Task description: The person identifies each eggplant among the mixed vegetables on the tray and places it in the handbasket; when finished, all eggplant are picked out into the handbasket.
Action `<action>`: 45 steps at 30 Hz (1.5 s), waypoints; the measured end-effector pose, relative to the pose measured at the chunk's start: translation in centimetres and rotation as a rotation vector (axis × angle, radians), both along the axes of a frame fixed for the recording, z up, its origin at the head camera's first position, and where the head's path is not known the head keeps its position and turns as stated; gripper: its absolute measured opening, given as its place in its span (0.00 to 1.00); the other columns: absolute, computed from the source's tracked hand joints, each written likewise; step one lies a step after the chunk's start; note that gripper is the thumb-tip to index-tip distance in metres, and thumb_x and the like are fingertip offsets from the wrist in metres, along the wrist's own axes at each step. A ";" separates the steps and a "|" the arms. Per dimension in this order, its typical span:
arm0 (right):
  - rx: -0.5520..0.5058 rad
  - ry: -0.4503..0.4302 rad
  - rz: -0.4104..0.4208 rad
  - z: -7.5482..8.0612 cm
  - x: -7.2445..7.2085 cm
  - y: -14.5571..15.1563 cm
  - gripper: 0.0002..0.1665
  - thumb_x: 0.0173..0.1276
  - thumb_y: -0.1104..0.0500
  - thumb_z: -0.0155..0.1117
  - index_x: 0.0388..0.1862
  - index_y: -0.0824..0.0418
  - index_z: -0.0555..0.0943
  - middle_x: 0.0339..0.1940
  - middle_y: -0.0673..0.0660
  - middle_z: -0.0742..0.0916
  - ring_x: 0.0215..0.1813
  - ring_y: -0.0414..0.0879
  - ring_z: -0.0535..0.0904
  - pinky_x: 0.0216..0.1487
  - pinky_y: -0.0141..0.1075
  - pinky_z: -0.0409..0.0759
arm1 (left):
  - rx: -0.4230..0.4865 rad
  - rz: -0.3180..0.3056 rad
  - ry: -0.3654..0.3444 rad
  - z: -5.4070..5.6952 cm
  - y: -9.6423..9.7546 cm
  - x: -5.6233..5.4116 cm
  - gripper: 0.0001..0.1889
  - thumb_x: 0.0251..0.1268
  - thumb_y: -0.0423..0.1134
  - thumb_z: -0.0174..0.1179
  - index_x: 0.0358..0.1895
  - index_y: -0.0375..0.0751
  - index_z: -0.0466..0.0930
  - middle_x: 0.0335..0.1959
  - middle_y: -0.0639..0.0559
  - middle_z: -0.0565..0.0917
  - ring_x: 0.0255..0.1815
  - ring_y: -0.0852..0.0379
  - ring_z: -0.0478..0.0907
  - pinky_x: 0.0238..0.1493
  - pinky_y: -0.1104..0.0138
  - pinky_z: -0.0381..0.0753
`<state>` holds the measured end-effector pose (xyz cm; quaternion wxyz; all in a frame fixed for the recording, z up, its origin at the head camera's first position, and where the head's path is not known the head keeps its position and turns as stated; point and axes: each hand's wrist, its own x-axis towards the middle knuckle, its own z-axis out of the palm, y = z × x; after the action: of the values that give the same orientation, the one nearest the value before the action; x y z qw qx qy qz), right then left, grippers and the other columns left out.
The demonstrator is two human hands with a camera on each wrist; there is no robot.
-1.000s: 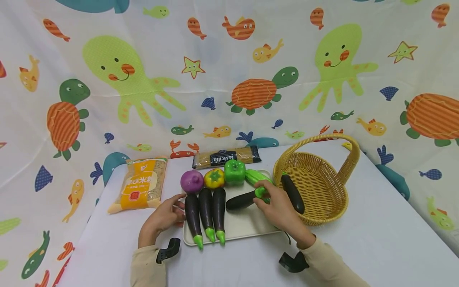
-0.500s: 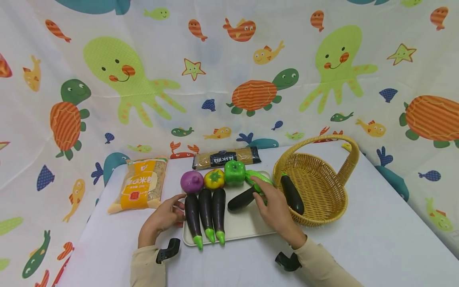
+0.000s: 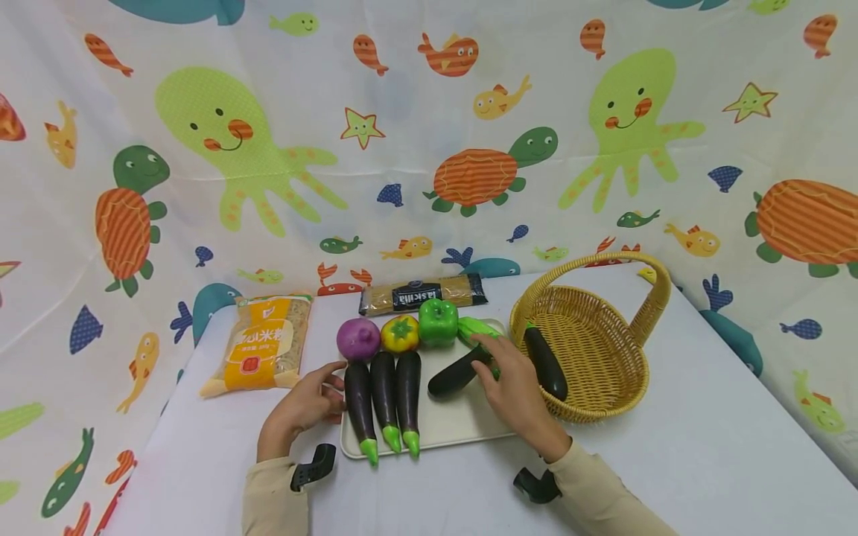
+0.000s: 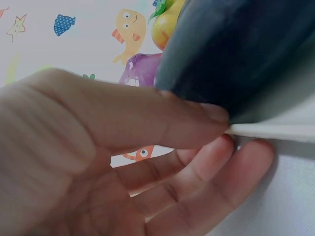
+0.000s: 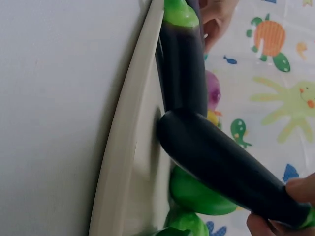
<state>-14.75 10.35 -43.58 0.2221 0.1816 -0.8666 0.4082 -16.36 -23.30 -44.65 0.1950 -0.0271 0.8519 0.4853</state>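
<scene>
My left hand [image 3: 304, 408] pinches the left rim of a cream tray [image 3: 462, 426], thumb on top and fingers below in the left wrist view. With my right hand [image 3: 519, 391] I pinch an eggplant [image 3: 456, 374] near its green stem end, which the fingers mostly cover. Its rounded end points left over the tray, tilted lower than the stem end. Three more eggplants [image 3: 384, 394] lie side by side on the tray's left part, green stems toward me. Behind them sit a purple onion [image 3: 358, 339], a yellow pepper [image 3: 400, 334] and a green pepper [image 3: 439, 323].
A wicker basket [image 3: 606, 398] with a tall handle stands right of the tray, one eggplant [image 3: 546, 363] inside. A light green long vegetable [image 3: 474, 327] lies behind my right hand. Farther back are a pasta pack [image 3: 429, 293] and, at left, an orange-and-clear food bag [image 3: 263, 342].
My right hand has shifted slightly left, and its fingers now cover the stem of the eggplant. That eggplant has tilted more steeply and moved slightly right. My left hand keeps its place at the tray rim.
</scene>
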 end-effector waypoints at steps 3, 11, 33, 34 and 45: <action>-0.060 -0.004 0.003 0.0 -0.2 0.1 0.29 0.61 0.74 0.72 0.62 0.66 0.80 0.56 0.64 0.86 0.52 0.55 0.85 0.41 0.40 0.88 | 0.002 0.002 0.000 0.0 0.0 0.0 0.39 0.56 0.17 0.59 0.76 0.33 0.62 0.53 0.36 0.76 0.43 0.46 0.78 0.42 0.57 0.88; -0.074 0.000 0.006 -0.2 -0.4 0.3 0.29 0.60 0.73 0.73 0.62 0.65 0.81 0.51 0.64 0.86 0.50 0.55 0.85 0.40 0.40 0.88 | -0.004 -0.007 -0.004 0.1 -0.1 0.0 0.39 0.57 0.17 0.59 0.76 0.33 0.62 0.53 0.36 0.75 0.43 0.46 0.78 0.43 0.57 0.88; -0.180 -0.312 0.041 1.9 -0.1 2.5 0.39 0.64 0.69 0.72 0.73 0.56 0.73 0.55 0.68 0.85 0.50 0.60 0.87 0.49 0.51 0.86 | 0.005 0.002 -0.001 -0.5 0.3 -0.3 0.39 0.57 0.16 0.59 0.75 0.33 0.63 0.52 0.37 0.76 0.42 0.47 0.78 0.42 0.56 0.88; -0.188 -0.359 0.047 2.6 0.1 3.2 0.38 0.65 0.68 0.71 0.73 0.55 0.72 0.56 0.68 0.84 0.51 0.59 0.86 0.50 0.52 0.86 | 0.006 -0.002 0.001 -0.5 0.4 -0.3 0.39 0.57 0.16 0.59 0.75 0.33 0.63 0.52 0.37 0.76 0.42 0.47 0.78 0.42 0.57 0.88; -0.162 -0.595 0.229 8.8 -2.8 14.5 0.35 0.72 0.63 0.65 0.76 0.61 0.68 0.70 0.69 0.74 0.62 0.64 0.78 0.51 0.40 0.85 | -0.016 -0.012 0.019 -0.4 0.0 -0.2 0.38 0.59 0.19 0.60 0.75 0.32 0.63 0.52 0.38 0.76 0.41 0.48 0.77 0.40 0.58 0.89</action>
<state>-17.52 24.86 -34.77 -0.0744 0.1322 -0.8324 0.5331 -16.52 -23.27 -45.01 0.1898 -0.0189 0.8578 0.4774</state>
